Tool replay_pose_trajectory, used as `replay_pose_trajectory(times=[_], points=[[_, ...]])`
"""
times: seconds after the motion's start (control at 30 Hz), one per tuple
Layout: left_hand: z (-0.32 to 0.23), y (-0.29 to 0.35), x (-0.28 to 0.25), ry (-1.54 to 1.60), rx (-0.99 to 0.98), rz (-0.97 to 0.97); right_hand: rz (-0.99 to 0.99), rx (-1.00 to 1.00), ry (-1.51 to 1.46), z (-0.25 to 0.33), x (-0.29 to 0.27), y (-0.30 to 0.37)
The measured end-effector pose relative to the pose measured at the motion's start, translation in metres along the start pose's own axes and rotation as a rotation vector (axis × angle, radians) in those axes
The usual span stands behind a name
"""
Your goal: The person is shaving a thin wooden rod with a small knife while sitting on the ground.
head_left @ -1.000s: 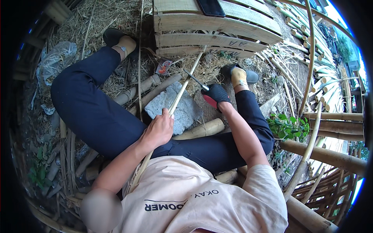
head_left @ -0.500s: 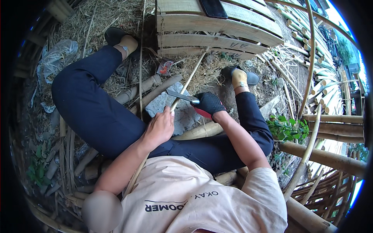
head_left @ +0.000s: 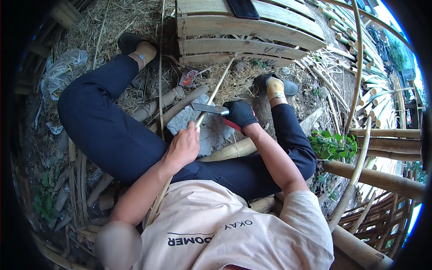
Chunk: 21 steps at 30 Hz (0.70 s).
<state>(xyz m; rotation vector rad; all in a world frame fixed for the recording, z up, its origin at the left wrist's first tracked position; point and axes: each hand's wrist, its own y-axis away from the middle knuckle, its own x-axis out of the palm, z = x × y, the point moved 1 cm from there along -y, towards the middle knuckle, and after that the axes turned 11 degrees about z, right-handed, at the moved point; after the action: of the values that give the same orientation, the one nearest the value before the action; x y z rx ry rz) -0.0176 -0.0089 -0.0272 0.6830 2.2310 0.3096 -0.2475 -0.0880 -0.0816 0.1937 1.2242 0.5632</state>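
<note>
Bamboo strip (head_left: 211, 101), left hand (head_left: 183, 146) gripping, knife (head_left: 208, 108) across

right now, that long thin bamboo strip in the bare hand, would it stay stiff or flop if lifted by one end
Probably springy rather than floppy: the bamboo strip runs nearly straight from the left hand up to the slatted bamboo panel. It looks very thin for its length, so likely light, and its far end would probably sag and whip. Its smooth surface may slide in a loose grip.
</note>
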Motion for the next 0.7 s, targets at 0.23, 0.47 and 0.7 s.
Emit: replay_pose_trajectory(times=[0.23,0.47,0.7], points=[[0.002,0.004,0.004,0.001,0.014,-0.012,-0.042,0.204,-0.133,-0.061,-0.013,-0.007],[-0.007,0.007,0.003,-0.093,-0.004,-0.022,0.196,0.029,-0.199,0.024,-0.010,0.018],[-0.004,0.005,0.009,-0.238,-0.011,-0.012,0.150,0.025,-0.145,0.002,0.016,-0.003]])
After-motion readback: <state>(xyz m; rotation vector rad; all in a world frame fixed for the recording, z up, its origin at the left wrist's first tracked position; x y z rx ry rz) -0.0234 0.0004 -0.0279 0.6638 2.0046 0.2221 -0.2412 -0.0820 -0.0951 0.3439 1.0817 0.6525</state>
